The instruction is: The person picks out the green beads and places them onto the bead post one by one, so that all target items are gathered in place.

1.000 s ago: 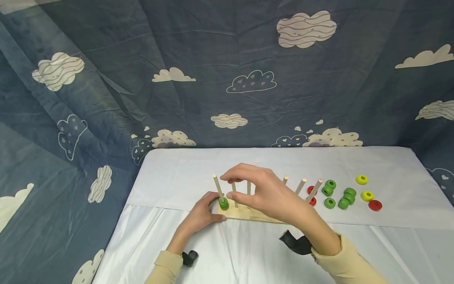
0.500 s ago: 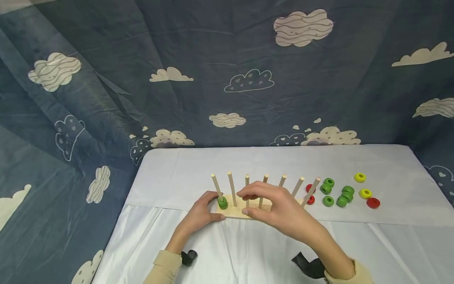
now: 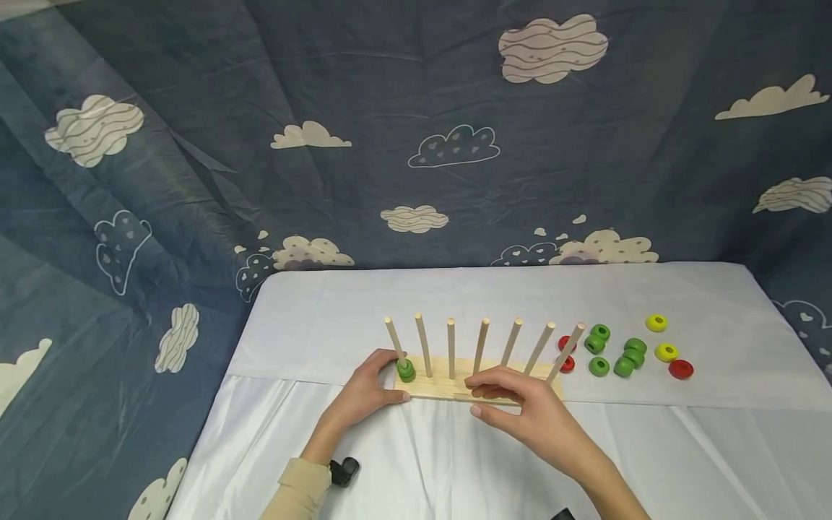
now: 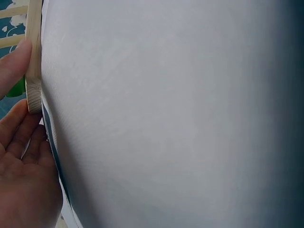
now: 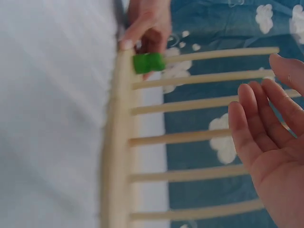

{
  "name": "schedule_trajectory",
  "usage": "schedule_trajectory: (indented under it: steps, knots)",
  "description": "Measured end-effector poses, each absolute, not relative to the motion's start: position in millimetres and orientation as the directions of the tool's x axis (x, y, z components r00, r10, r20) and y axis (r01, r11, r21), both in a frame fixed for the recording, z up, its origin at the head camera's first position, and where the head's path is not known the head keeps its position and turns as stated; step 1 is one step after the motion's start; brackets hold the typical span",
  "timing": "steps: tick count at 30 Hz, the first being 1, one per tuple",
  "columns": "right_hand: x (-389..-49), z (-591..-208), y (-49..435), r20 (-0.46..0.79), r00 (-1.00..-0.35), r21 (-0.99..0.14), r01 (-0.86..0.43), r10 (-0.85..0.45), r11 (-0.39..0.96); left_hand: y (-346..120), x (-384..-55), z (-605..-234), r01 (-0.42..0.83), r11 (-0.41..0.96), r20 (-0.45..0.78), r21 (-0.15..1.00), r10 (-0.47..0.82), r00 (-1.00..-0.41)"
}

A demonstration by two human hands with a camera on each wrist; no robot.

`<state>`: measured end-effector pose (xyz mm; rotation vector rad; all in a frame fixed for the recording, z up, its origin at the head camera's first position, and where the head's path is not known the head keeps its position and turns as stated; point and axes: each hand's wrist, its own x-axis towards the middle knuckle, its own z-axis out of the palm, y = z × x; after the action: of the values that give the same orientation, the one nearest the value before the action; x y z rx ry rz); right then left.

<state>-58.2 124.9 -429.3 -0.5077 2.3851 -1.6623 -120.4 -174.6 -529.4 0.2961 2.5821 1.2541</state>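
A wooden peg board [image 3: 432,387] with a row of several upright pegs lies on the white cloth. Green beads [image 3: 406,370] are threaded at the bottom of its leftmost peg; the other pegs are bare. My left hand [image 3: 364,390] holds the board's left end, its thumb [image 4: 16,64] on the front edge and the fingers around the end. My right hand [image 3: 529,412] hovers in front of the middle pegs, fingers loosely bent and thumb apart. Nothing lies between them, as the right wrist view also shows.
To the right of the board lie loose beads: several green beads [image 3: 599,367], two yellow beads [image 3: 666,352] and red beads [image 3: 680,370], with two of the red ones close behind the rightmost peg. A dark cloud-patterned curtain [image 3: 455,195] hangs behind the table.
My right hand has drawn back from near the left pegs, moving right and toward me, so more pegs show. The left hand stays at the board's end.
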Motion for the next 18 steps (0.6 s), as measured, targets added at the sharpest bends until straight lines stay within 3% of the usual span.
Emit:
schedule_trajectory:
  steps: [8,18]
  knots:
    - [-49.2,-455.5,150.4,-0.019,-0.965,-0.943,-0.07,-0.263,0.324,-174.4,-120.1,-529.9,0.069,0.603,-0.139,0.795,0.292,-0.946]
    - [-44.0,-472.6,183.4,0.012,-0.993,-0.9,-0.063,-0.12,0.432,-173.4,-120.4,-529.3,0.068,0.614,-0.143,0.786,0.289,-0.946]
